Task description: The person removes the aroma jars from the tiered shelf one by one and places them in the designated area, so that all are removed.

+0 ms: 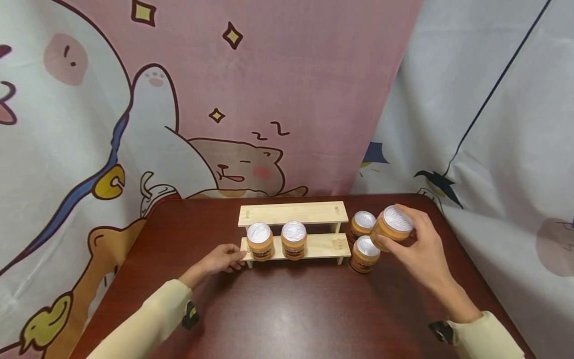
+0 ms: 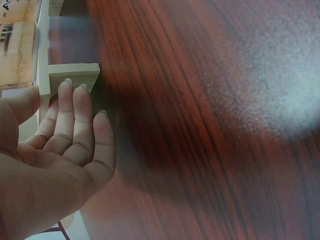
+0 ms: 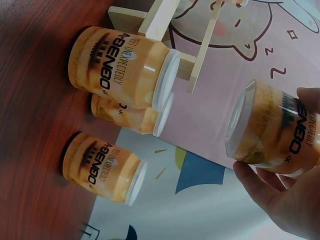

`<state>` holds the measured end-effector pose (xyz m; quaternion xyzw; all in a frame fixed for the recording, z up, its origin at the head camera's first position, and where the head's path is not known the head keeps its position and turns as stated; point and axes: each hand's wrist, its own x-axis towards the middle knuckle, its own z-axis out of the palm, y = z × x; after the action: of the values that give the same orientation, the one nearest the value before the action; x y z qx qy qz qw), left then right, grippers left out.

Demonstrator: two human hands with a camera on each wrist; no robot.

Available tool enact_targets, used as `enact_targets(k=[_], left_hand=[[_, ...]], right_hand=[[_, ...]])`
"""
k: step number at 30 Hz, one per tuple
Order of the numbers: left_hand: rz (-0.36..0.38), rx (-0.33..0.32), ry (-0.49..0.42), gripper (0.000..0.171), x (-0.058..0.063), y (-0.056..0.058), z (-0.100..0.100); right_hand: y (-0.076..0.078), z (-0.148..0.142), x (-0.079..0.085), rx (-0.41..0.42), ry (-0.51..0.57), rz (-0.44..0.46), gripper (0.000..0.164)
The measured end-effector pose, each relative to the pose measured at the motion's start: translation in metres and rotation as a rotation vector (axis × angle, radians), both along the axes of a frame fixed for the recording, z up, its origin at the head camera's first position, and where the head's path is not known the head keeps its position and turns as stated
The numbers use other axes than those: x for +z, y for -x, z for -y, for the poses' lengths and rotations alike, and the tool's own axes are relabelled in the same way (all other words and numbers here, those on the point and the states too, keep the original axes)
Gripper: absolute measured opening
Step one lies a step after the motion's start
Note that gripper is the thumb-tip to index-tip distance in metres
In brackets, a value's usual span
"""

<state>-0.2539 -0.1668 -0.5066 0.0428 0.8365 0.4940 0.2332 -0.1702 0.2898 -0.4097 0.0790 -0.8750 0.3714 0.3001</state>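
A two-step wooden rack [image 1: 320, 244] stands on the table, with two orange jars with silvery lids, a left jar [image 1: 261, 243] and a right jar [image 1: 294, 242], on its lower step. My left hand [image 1: 224, 258] pinches the left end of that step, thumb above and fingers below; the left wrist view shows the fingertips [image 2: 65, 95] at the rack's leg. My right hand [image 1: 423, 249] grips another orange jar [image 3: 275, 130] by its sides, lifted off the table at the rack's right.
Below the held jar, several like jars stand on the table right of the rack: a near jar [image 3: 120, 65], one partly behind it [image 3: 130, 114] and a separate jar [image 3: 102, 167]. The upper step [image 1: 291, 213] bears nothing. Printed cloth [image 1: 314, 99] hangs behind the dark red table [image 1: 287, 314].
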Motion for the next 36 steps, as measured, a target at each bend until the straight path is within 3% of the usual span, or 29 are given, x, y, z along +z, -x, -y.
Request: enact_targets(k=[18, 36], left_hand=[[-0.020, -0.021, 0.012, 0.028, -0.001, 0.001, 0.001], [-0.006, -0.008, 0.024, 0.026, 0.002, 0.000, -0.001]], right_hand=[[-0.006, -0.014, -0.005, -0.074, -0.006, 0.014, 0.079], [-0.007, -0.021, -0.009, -0.084, 0.017, 0.023, 0.079]])
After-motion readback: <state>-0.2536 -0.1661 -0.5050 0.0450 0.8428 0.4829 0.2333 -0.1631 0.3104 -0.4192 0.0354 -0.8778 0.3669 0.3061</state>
